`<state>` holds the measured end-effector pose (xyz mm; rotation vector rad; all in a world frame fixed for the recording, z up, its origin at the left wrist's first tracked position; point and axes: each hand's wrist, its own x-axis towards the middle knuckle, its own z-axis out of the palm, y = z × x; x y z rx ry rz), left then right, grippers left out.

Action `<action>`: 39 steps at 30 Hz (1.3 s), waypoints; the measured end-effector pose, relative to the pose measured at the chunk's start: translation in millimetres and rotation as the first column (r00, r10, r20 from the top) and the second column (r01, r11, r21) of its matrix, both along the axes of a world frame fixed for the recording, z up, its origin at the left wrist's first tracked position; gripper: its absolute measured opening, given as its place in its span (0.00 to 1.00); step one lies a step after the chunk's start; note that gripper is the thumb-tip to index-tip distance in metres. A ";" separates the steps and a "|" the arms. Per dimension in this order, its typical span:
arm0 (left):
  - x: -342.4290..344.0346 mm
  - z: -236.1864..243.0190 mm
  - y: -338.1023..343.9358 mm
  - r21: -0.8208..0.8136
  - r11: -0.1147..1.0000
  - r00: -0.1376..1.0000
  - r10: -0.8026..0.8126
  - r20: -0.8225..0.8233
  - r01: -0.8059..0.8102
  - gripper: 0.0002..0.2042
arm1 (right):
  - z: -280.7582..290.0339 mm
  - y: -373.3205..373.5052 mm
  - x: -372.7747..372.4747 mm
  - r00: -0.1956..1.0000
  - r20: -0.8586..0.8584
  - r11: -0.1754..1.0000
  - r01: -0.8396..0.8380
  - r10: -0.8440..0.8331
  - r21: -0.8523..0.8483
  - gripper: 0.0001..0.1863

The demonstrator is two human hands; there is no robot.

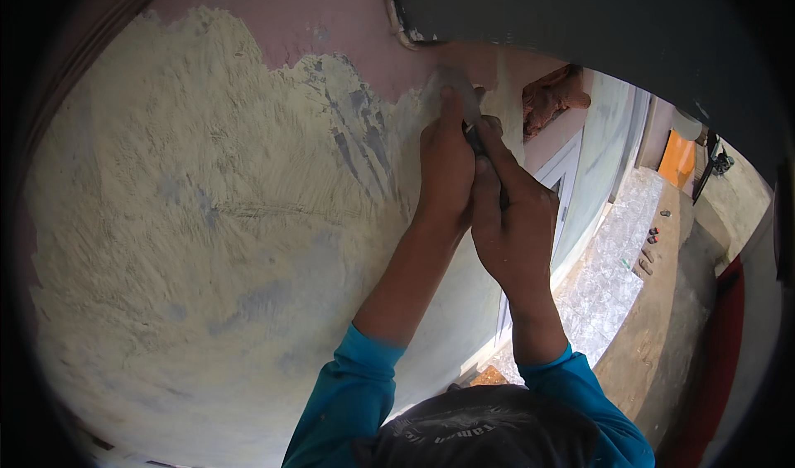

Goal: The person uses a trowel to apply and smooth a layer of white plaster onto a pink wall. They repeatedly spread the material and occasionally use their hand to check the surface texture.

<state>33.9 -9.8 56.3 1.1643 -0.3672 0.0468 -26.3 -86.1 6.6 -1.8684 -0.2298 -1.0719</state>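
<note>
Your left hand (445, 166) and right hand (513, 219) together clamp a grey flat-bladed putty knife (458, 87) against the pale yellow-plastered wall (207, 219).

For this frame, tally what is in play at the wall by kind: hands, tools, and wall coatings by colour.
Hands: 2, left hand and right hand, both on the tool
Flat metal putty knife: 1
Wall coatings: 2, cream putty layer and bare pink wall
Total: 5

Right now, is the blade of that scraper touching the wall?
Touching. The head view shows the scraper blade, gripped by both hands, left and right, pressed flat on the plastered wall.
</note>
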 end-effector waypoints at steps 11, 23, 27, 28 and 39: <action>1.6 -20.5 0.9 0.014 1.000 0.989 0.022 -0.144 -0.020 0.33 | -23.5 -1.1 0.6 0.999 -0.039 1.000 -0.001 0.000 -0.022 0.24; -48.3 -115.5 42.1 -0.095 0.995 0.977 0.001 -0.215 -0.022 0.33 | -112.2 22.8 -38.0 0.986 -0.018 0.985 -0.165 0.164 -0.049 0.27; -53.1 -120.4 44.2 -0.059 0.997 0.975 0.045 -0.216 -0.059 0.34 | -113.6 22.1 -40.3 0.982 -0.021 0.981 -0.189 0.188 -0.049 0.27; -53.7 -121.7 44.6 -0.063 0.996 0.976 0.041 -0.213 -0.056 0.34 | -114.4 22.1 -40.2 0.983 -0.022 0.982 -0.181 0.181 -0.053 0.27; -65.2 -135.6 48.2 -0.103 0.993 0.977 0.028 -0.210 -0.051 0.37 | -127.0 20.2 -52.5 0.970 -0.100 0.974 -0.226 0.221 -0.035 0.29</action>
